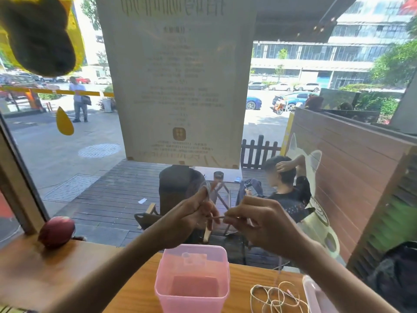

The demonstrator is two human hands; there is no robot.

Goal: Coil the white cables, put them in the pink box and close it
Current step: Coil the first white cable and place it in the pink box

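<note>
My left hand [191, 219] is raised above the table, with a white cable [208, 192] wound in loops around its fingers. My right hand [259, 222] pinches the same cable's free strand just right of the left hand, the strand stretched between them. Below stands the pink box [171, 279], open, with a small clear piece visible inside. A second white cable [276, 295] lies in a loose tangle on the wooden table [243, 274] right of the box. The box's lid [314, 294] lies at the far right, partly behind my right forearm.
A window pane stands directly behind the table with a large paper notice [178, 82] stuck to it. A dark red ball-shaped object [56, 231] rests on the sill at the left. Outside, a person sits on a wooden deck.
</note>
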